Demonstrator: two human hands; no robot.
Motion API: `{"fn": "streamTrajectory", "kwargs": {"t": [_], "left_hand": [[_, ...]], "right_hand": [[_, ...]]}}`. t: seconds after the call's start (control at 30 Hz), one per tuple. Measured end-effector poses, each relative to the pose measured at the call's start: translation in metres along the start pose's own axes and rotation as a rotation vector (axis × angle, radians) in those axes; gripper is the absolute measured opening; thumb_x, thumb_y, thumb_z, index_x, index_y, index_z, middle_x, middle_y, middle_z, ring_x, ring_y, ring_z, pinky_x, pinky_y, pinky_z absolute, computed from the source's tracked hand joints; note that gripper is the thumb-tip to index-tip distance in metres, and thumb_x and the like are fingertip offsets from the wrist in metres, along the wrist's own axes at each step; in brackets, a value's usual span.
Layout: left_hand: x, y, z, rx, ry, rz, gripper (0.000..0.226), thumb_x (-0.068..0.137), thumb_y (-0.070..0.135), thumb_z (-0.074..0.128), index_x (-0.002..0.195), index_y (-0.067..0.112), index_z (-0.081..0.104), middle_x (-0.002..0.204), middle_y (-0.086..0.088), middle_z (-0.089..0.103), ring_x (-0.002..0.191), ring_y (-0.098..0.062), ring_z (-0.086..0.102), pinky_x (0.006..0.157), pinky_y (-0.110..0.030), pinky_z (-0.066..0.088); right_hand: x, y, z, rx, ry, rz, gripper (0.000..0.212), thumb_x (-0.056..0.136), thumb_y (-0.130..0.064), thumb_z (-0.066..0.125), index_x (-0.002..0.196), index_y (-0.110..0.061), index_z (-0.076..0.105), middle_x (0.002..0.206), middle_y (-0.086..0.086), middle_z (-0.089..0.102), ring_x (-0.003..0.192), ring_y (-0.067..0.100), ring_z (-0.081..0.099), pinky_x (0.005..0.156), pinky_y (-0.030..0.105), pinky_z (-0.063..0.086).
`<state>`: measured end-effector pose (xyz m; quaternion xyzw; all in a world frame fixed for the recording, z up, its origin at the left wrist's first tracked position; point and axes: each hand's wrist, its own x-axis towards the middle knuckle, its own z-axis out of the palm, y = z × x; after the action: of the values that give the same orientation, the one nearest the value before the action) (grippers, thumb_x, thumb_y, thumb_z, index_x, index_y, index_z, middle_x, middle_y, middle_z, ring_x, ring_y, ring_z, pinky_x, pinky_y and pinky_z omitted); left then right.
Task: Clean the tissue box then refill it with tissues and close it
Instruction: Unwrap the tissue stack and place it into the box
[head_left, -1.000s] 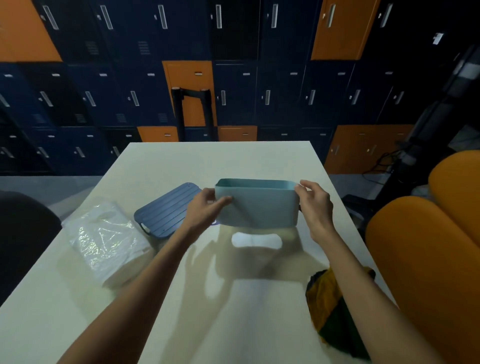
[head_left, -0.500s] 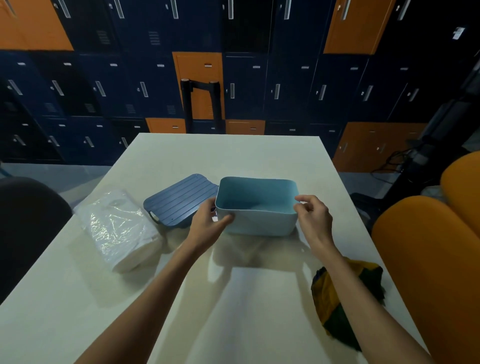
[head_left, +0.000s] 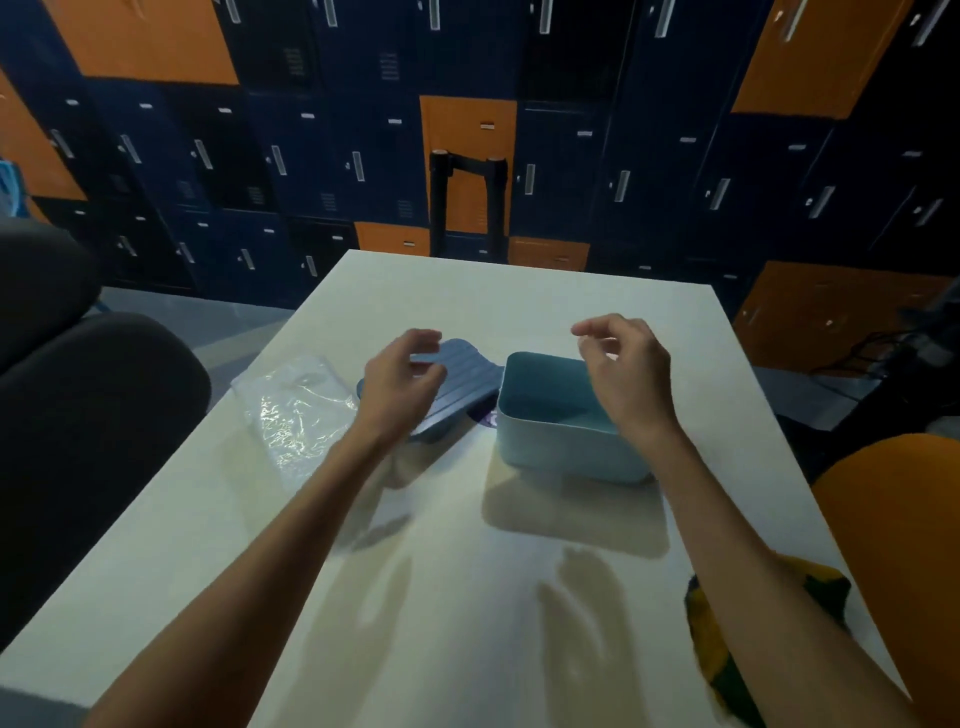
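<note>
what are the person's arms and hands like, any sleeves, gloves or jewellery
Left hand and right hand are bare: no gloves, no rings show. Left forearm and right forearm are uncovered to the frame's edge, no sleeve, watch or wristband in view.

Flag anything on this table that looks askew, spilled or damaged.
Nothing is spilled or damaged. The dark blue lid lies off the open box, angled beside it, and the cloth sits right at the table's near right edge.
</note>
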<state>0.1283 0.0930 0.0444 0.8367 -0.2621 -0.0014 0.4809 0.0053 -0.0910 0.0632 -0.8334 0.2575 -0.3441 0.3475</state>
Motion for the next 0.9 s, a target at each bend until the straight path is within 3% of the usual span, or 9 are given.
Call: {"fn": "streamTrajectory", "kwargs": {"t": [0.17,0.33,0.47,0.57,0.63,0.73,0.9], "left_hand": [[0.024,-0.03,-0.067,-0.04,0.209,-0.14,0.035,0.091,0.011,0.058,0.125,0.011,0.059,0.122,-0.003,0.063,0.102,-0.014,0.06,0.086,-0.026,0.047],[0.022,-0.09,-0.115,-0.036,0.313,-0.41,0.044,0.091,0.021,0.058,0.132,0.008,0.05,0.129,-0.01,0.055,0.11,-0.024,0.054,0.09,-0.037,0.046],[0.018,-0.134,-0.127,-0.063,0.241,-0.616,0.05,0.088,0.032,0.06,0.128,0.003,0.051,0.129,-0.02,0.055,0.105,-0.036,0.058,0.07,-0.033,0.043],[0.017,-0.157,-0.135,-0.206,0.161,-0.789,0.068,0.086,0.05,0.061,0.136,0.007,0.044,0.134,-0.013,0.052,0.112,-0.032,0.055,0.08,-0.039,0.047],[0.013,-0.165,-0.137,-0.258,0.098,-0.833,0.067,0.084,0.058,0.06,0.128,0.007,0.05,0.128,-0.007,0.054,0.109,-0.027,0.055,0.083,-0.041,0.048],[0.009,-0.171,-0.136,-0.292,0.01,-0.857,0.058,0.083,0.062,0.06,0.11,0.011,0.055,0.109,-0.006,0.059,0.097,-0.022,0.061,0.087,-0.042,0.05],[0.009,-0.172,-0.13,-0.304,-0.047,-0.891,0.066,0.077,0.064,0.065,0.114,0.009,0.062,0.116,-0.013,0.064,0.091,-0.023,0.063,0.085,-0.04,0.054]], "right_hand": [[0.011,-0.051,0.063,0.069,-0.277,-0.071,0.017,0.094,-0.011,0.054,0.105,-0.014,0.067,0.11,0.005,0.062,0.093,0.014,0.059,0.069,0.01,0.043],[0.035,-0.109,0.153,0.064,-0.645,-0.162,0.031,0.094,-0.027,0.056,0.123,-0.019,0.06,0.12,0.006,0.058,0.108,0.019,0.056,0.089,0.028,0.045],[0.048,-0.137,0.218,0.05,-0.869,-0.131,0.045,0.095,-0.039,0.053,0.136,-0.021,0.05,0.136,0.005,0.051,0.125,0.019,0.047,0.09,0.026,0.037],[0.049,-0.145,0.265,-0.038,-1.063,-0.07,0.058,0.091,-0.054,0.053,0.138,-0.021,0.047,0.144,0.002,0.045,0.131,0.022,0.043,0.099,0.034,0.036],[0.047,-0.143,0.284,-0.139,-1.164,-0.035,0.068,0.088,-0.061,0.051,0.141,-0.019,0.044,0.147,0.002,0.042,0.133,0.025,0.041,0.099,0.039,0.036],[0.047,-0.137,0.299,-0.292,-1.218,-0.003,0.081,0.083,-0.069,0.051,0.144,-0.016,0.039,0.147,0.005,0.04,0.128,0.031,0.044,0.09,0.041,0.043],[0.048,-0.121,0.308,-0.275,-1.226,0.061,0.083,0.078,-0.07,0.057,0.135,-0.01,0.045,0.132,0.009,0.052,0.103,0.026,0.055,0.088,0.039,0.049]]}}
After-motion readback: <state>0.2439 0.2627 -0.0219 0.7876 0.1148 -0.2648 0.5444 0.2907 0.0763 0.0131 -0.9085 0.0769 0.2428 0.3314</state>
